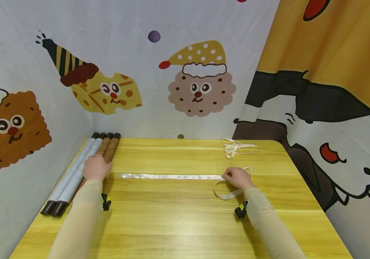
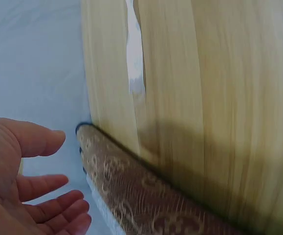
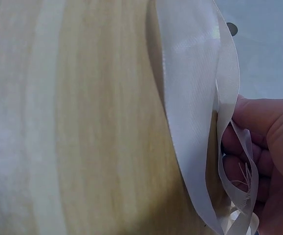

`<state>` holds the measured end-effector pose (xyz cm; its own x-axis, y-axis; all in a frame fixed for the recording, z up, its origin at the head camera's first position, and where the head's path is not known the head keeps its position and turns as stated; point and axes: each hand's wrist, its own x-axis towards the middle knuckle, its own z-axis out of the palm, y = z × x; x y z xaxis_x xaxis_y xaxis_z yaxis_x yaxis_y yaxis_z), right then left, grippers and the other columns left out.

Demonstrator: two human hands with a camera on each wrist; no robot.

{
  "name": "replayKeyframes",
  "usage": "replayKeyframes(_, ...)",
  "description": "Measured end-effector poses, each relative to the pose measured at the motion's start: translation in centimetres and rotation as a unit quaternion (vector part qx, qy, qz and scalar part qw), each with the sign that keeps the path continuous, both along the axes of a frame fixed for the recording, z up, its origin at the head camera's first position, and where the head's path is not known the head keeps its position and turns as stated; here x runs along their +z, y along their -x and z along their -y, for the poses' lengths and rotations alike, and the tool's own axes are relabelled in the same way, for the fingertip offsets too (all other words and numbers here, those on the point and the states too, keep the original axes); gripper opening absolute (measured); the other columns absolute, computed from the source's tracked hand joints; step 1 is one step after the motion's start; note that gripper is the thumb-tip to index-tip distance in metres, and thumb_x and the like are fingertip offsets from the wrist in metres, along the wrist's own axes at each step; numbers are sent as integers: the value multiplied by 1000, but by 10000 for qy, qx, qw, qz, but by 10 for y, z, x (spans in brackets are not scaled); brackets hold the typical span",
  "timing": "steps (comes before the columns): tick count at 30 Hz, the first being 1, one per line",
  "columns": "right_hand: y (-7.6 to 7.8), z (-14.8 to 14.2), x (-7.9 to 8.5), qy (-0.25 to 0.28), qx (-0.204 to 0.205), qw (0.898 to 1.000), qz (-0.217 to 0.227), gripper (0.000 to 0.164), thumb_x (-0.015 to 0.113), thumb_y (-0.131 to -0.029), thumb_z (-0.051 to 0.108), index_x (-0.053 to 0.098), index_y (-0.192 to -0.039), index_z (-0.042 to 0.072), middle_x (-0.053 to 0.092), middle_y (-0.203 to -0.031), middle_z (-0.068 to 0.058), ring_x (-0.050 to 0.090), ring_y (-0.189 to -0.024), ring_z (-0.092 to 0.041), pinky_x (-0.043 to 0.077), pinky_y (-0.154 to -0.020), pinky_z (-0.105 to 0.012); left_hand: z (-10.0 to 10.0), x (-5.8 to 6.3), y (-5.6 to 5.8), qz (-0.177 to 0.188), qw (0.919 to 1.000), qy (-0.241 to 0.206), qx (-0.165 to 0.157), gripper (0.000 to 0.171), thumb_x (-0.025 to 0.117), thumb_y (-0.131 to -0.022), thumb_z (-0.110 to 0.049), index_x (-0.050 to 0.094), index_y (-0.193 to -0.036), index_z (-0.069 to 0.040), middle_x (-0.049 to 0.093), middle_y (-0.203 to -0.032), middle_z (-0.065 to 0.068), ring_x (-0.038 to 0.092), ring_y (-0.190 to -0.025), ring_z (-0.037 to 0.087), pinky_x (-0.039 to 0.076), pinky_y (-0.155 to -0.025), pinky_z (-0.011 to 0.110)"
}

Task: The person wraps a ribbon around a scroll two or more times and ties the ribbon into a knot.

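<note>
A white ribbon (image 1: 172,176) lies stretched across the table, its free end near the rolls. At its right part my right hand (image 1: 238,178) pinches it between thumb and fingers. Beyond that pinch the ribbon loops and curls on the table; the right wrist view shows the loop (image 3: 190,98) and a frayed end by the fingers. My left hand (image 1: 96,168) is over the brown patterned scroll-like rolls (image 1: 112,149). In the left wrist view its fingers (image 2: 53,210) are apart and loosely bent beside the brown roll (image 2: 117,181), holding nothing.
Two pale blue rolls (image 1: 71,174) with black end caps lie along the table's left side. A second white ribbon (image 1: 234,147) sits loosely bundled at the back right. Printed cloth (image 1: 185,21) hangs behind the wooden table (image 1: 172,223).
</note>
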<state>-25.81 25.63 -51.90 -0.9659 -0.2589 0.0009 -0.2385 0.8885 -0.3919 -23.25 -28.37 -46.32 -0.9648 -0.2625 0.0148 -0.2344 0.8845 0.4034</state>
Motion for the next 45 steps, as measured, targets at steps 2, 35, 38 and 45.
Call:
replayKeyframes(2, 0, 0, 0, 8, -30, 10000, 7, 19, 69, -94, 27, 66, -80, 15, 56, -66, 5, 47, -60, -15, 42, -62, -35, 4, 2, 1, 166, 9998, 15, 112, 45, 60, -93, -26, 56, -109, 16, 50, -106, 42, 50, -98, 60, 49, -62, 63)
replayKeyframes(35, -3, 4, -1, -57, -192, 9998, 87, 17, 68, -95, 25, 66, -83, 14, 55, -67, 3, 48, -61, -16, 43, -62, -35, 35, -9, -6, 1758, 9844, 41, -18, 56, 66, -87, -39, 61, -109, 12, 62, -97, 30, 62, -77, 35, 51, -57, 44)
replayKeyframes(38, -3, 3, -1, -58, -167, 9998, 44, 17, 68, -95, 25, 66, -83, 13, 56, -67, 3, 48, -61, -16, 43, -62, -36, 36, -8, -6, 1797, 9837, 74, -94, 57, 65, -86, -41, 61, -108, 11, 63, -97, 29, 62, -76, 34, 51, -57, 43)
replayKeyframes(45, -3, 3, -1, -92, -179, 9998, 15, 17, 68, -95, 26, 67, -84, 13, 58, -69, 4, 50, -63, -16, 44, -64, -37, 31, 1, -9, 1742, 9844, 83, -237, 53, 64, -87, -42, 62, -100, 10, 63, -89, 25, 61, -72, 31, 50, -55, 41)
